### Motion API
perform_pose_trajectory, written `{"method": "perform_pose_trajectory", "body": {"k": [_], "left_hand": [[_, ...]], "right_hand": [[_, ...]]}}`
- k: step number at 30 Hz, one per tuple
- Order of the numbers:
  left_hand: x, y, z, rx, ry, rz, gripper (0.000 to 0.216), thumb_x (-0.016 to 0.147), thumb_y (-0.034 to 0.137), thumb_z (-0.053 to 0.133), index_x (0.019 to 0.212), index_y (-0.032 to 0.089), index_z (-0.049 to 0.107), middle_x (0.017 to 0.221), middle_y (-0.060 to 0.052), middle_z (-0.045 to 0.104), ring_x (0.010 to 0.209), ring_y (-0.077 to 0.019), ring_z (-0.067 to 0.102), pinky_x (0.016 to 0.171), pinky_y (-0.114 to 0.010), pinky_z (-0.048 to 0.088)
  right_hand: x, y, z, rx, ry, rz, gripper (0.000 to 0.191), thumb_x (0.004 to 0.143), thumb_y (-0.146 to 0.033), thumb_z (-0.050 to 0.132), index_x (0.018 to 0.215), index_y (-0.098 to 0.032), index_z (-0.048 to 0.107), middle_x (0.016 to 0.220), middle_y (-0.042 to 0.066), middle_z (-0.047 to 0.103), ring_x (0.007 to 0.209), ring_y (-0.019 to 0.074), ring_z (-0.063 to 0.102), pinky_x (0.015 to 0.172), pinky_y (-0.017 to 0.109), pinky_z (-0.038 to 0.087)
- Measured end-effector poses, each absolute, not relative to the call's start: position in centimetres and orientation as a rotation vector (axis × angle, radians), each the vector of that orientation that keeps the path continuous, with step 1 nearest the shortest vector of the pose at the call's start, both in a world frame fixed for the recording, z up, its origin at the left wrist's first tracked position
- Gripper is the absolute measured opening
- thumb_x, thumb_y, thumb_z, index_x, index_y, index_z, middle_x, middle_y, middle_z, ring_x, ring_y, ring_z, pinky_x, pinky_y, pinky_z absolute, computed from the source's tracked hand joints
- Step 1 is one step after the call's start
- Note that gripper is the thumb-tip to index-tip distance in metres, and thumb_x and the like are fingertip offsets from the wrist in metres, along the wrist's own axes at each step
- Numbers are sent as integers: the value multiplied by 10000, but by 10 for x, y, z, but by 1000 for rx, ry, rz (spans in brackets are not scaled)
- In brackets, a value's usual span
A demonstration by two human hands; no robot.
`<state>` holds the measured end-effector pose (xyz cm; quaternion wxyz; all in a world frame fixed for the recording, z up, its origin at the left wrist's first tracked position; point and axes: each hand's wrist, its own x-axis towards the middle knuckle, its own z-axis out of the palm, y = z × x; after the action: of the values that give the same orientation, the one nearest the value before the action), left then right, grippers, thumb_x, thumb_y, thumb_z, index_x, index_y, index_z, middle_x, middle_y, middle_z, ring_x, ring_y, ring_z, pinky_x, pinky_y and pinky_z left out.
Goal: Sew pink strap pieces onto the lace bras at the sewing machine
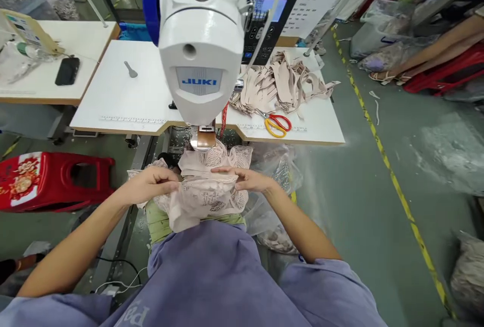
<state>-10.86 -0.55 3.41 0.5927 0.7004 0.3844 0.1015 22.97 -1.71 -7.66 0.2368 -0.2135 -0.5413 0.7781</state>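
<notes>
A pale pink lace garment piece (pixel 206 191) is stretched between my two hands, just above my lap. My left hand (pixel 153 184) pinches its left edge between thumb and fingers. At its right edge, my right hand (pixel 247 179) grips the fabric, with the index finger lying along the top. More pale lace fabric (pixel 215 155) is bunched behind and beneath it, below the sewing machine (pixel 202 49). The machine's needle area is hidden behind its head and a brown guard (pixel 206 139).
Beige fabric strips (pixel 280 82) and red-and-yellow scissors (pixel 277 123) lie on the right of the white table (pixel 121 95). A red stool (pixel 56 180) stands at left. Plastic bags (pixel 278 175) hang at right. Another person's legs (pixel 434 54) show at far right.
</notes>
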Motion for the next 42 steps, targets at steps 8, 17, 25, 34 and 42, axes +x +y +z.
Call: {"method": "perform_pose_trajectory", "body": {"k": [8,17,25,34,42], "left_hand": [[-131,-26,-4,1197,889,751,538,673,669,786,625,147,663,598,-21,616,495,-109,518,490,-218,424],[-181,-28,9,1292,1205,461,287,836,414,747,769,135,735,682,-30,662,596,-120,541,561,-212,425],[-162,-28,0,1459,1263,219,364,900,499,634,801,159,714,717,-11,619,639,-118,499,591,-217,408],[-110,-30,34,1768,1091,59,358,971,428,537,810,156,705,718,-16,664,630,-127,557,567,-221,376],[-47,-25,73,2192,833,114,302,967,302,563,703,172,628,593,9,562,540,-115,467,538,-274,257]], "right_hand": [[100,-27,-123,-616,-752,2179,775,485,-359,939,1181,-236,622,1233,83,681,1146,253,621,1024,397,468],[144,-38,-76,-740,-740,2026,468,656,-459,874,1005,-220,674,840,-14,652,699,115,580,657,232,462],[163,-56,-47,-874,-1066,1981,396,799,-447,779,1109,-212,705,651,-54,457,579,80,386,555,216,316],[186,-61,-7,-1230,-1881,1074,543,828,-495,739,1296,-254,609,1232,118,623,1145,279,570,992,440,456],[183,-30,19,-693,-2358,1278,296,958,-494,585,951,-214,682,769,18,651,737,161,609,677,271,439]]}}
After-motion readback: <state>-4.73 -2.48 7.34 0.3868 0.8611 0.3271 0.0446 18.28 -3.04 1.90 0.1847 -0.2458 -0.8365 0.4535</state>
